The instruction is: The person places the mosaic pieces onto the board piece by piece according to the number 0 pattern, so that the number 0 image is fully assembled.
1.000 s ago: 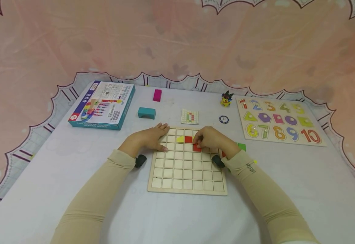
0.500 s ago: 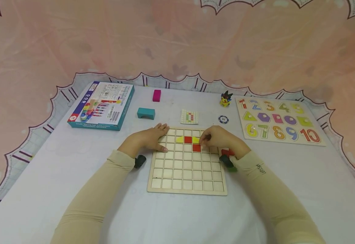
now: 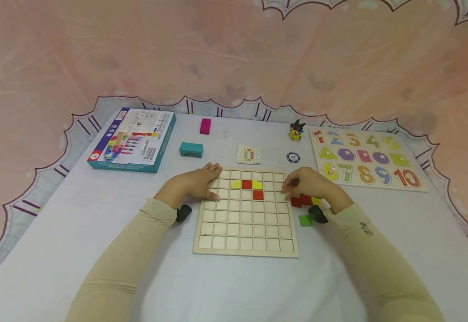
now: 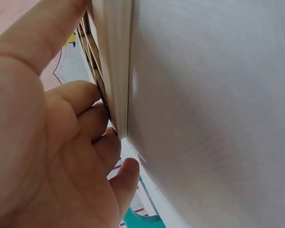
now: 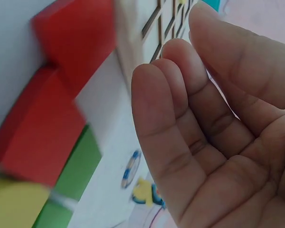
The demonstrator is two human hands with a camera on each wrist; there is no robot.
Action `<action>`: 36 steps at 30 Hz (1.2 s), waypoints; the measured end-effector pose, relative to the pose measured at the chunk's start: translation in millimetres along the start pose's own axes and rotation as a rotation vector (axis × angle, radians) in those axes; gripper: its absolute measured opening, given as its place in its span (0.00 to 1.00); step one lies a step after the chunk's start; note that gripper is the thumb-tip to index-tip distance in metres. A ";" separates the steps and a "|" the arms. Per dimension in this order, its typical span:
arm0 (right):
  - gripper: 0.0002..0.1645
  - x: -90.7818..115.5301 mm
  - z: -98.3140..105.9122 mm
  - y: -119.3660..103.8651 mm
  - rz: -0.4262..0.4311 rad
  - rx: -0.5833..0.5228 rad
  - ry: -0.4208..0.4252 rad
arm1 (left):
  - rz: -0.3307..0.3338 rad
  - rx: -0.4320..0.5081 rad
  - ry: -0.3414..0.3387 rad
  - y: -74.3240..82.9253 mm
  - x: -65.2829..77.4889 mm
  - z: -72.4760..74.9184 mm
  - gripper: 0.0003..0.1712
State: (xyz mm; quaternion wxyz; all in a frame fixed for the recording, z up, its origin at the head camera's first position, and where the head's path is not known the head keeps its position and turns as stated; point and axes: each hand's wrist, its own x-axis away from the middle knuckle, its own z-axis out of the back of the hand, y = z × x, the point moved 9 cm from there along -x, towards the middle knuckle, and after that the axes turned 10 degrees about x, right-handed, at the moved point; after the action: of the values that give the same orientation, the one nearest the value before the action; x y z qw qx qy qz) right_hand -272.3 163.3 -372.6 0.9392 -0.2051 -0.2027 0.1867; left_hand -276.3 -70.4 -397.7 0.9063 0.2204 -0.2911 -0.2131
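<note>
A square wooden grid board point(image 3: 225, 218) lies flat in the head view. Two red squares point(image 3: 258, 195) sit in its cells, one in the upper row between two yellow rounded pieces point(image 3: 257, 184), the other one row lower. My left hand point(image 3: 195, 182) rests on the board's upper left edge with fingers spread; the left wrist view shows its fingertips touching the board's edge point(image 4: 116, 71). Beside the board's right edge, my right hand point(image 3: 309, 184) hovers with bent fingers and nothing between them. Near it lie loose red pieces point(image 5: 42, 123), a yellow piece point(image 5: 19, 204) and green pieces point(image 5: 71, 175).
Behind the board lie a small pattern card point(image 3: 248, 154), a poker chip point(image 3: 293, 157), a teal arch block point(image 3: 191, 150) and a magenta block point(image 3: 205, 126). A toy figure point(image 3: 296, 130) and a number puzzle point(image 3: 368, 160) are right; a flat box point(image 3: 133, 138) is left.
My right hand has left the lower red square and moved right, off the grid toward the loose pieces. The right yellow piece is now uncovered. My left hand has stayed in place.
</note>
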 end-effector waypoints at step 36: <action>0.13 18.3 -15.1 25.0 -0.086 0.016 0.004 | -0.008 0.002 -0.001 -1.4 -1.6 -1.0 0.54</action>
State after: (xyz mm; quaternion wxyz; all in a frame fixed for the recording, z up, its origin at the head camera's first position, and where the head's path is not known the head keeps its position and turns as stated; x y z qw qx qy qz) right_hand -256.5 187.6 -391.1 0.9483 -0.1891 -0.2079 0.1473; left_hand -277.2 -70.4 -399.9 0.9049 0.2225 -0.2909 -0.2167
